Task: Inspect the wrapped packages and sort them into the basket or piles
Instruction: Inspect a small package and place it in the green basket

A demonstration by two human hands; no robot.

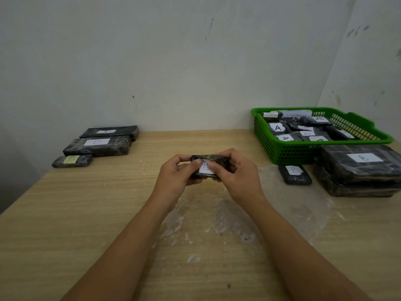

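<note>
Midway, seemingly: both hands, left (173,170) and right (235,171), grip one package (208,158); basket (282,152) at two o'clock holds several; three packages (97,145) at ten o'clock unsorted.

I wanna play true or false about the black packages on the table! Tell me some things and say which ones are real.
1. Both hands hold one small package above the table. True: the left hand and the right hand grip its ends.
2. The basket is red. False: it is green.
3. The basket holds packages marked A. True.
4. The big package in front of the basket is marked A. False: its label shows B.
5. Three packages lie at the far left by the wall. True: a long one, a wider one and a small one.
</note>
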